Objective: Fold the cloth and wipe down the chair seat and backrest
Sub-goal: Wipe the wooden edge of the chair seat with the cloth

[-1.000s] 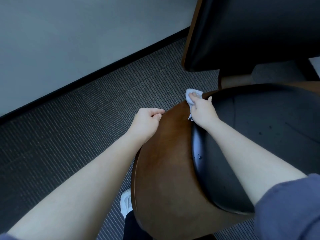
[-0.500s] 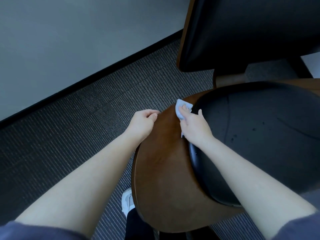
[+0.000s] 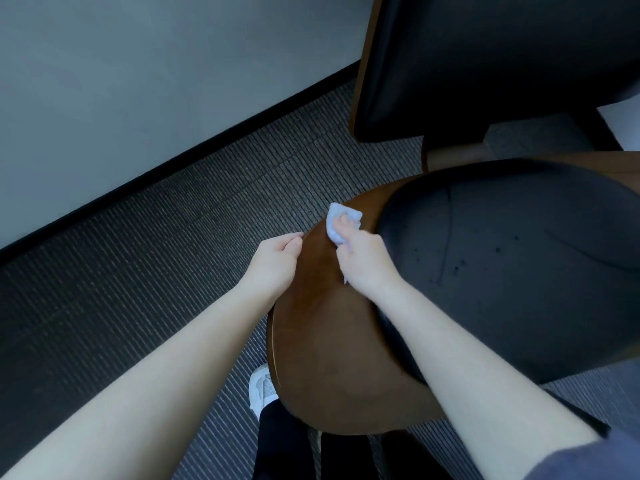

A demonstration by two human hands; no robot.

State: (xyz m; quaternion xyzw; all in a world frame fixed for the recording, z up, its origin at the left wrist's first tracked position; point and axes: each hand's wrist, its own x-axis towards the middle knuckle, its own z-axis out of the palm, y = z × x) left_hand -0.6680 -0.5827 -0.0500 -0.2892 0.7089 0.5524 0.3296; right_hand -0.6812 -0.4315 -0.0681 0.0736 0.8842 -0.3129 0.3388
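The chair has a brown wooden shell [image 3: 325, 351] with a black cushioned seat [image 3: 512, 265] and a black backrest [image 3: 485, 60] behind it. My right hand [image 3: 367, 265] grips a small folded white cloth [image 3: 337, 223] and presses it on the wooden rim at the seat's left edge. Fingers cover most of the cloth. My left hand [image 3: 275, 265] rests with loosely curled fingers against the outer left edge of the wooden shell, holding nothing that I can see.
Dark ribbed carpet [image 3: 156, 271] covers the floor to the left, ending at a black baseboard [image 3: 173, 161] under a pale wall. A white shoe [image 3: 261, 389] and dark trouser legs show below the seat.
My right hand has slid the cloth toward me and left along the wooden rim. The left hand stayed against the shell's edge.
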